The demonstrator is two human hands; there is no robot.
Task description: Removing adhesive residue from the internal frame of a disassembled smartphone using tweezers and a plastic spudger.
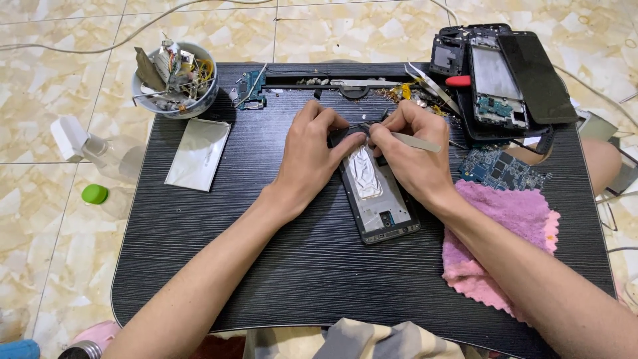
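**Both hands meet at the phone's top end**

Fingers [352, 141] of the left hand [312, 156] pinch the opened phone [377, 193] at its far end; the right hand [409, 149] grips tweezers [415, 141] there too. Lying mid-counter [266, 252], the phone's long axis runs from the fingertips toward the person. A pink cloth [505, 233] lies right of the phone.

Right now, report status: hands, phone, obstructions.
Left hand steadies phone. Right hand works tweezers at its top end. Cloth under right forearm; nothing blocking.

Opened black phone frames: two [379, 193] [492, 83]
Blue-green circuit boards: two [498, 169] [252, 86]
Pink fringed cloth: one [505, 226]
White ceramic bowl of parts: one [176, 80]
Metal tweezers: two [415, 141] [432, 86]
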